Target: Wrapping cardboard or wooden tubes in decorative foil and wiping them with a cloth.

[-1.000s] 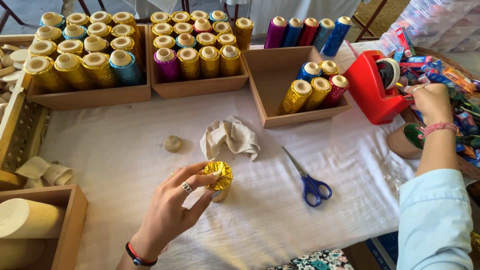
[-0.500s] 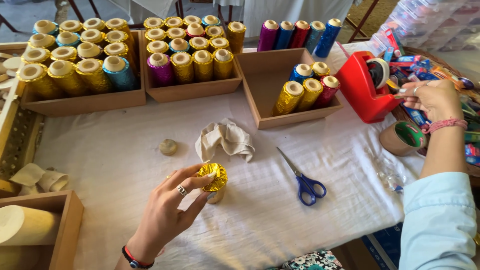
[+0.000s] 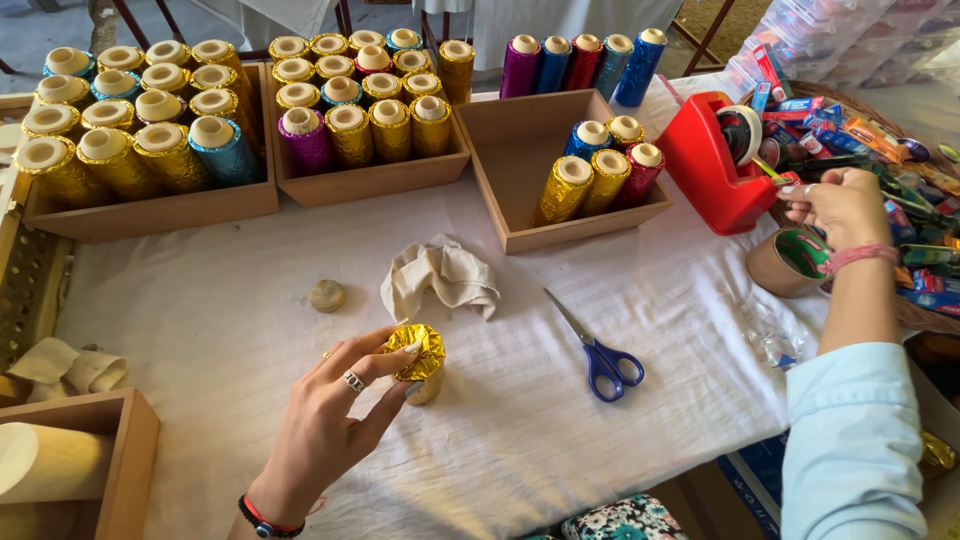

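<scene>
Head view only. Left hand (image 3: 335,415) low centre, wrist from bottom edge, palm down, fingers bent, thumb and fingertips pinching gold foil (image 3: 418,350) crumpled over top of a small spool (image 3: 424,385) standing upright on white tablecloth (image 3: 220,330). Ring on one finger, red-and-dark band at wrist. Right hand (image 3: 845,205) far right, forearm stretched forward in pale blue sleeve, fingers curled together at the front of red tape dispenser (image 3: 715,160), likely nipping a tape end; tape itself too small to confirm. Pink band on that wrist.

Step in hand, by judgement: wrapping the spool in foil, top end gathered and held down, tape being fetched. Next move probably calls for a short strip torn off clean and carried back while left pinch keeps foil from springing open.

Around: blue-handled scissors (image 3: 600,355) lying shut just right of spool, apart from both hands. Crumpled beige cloth (image 3: 440,278) behind spool, small round wooden piece (image 3: 327,295) to its left. Three wooden boxes (image 3: 520,150) across the back holding foil-wrapped spools, mostly gold, some blue, purple, red; five more upright behind the right box. Basket (image 3: 905,310) of coloured packets at right edge, roll with green inside (image 3: 795,262) under right wrist. Bare cream cone in wooden tray (image 3: 120,470) bottom left.
</scene>
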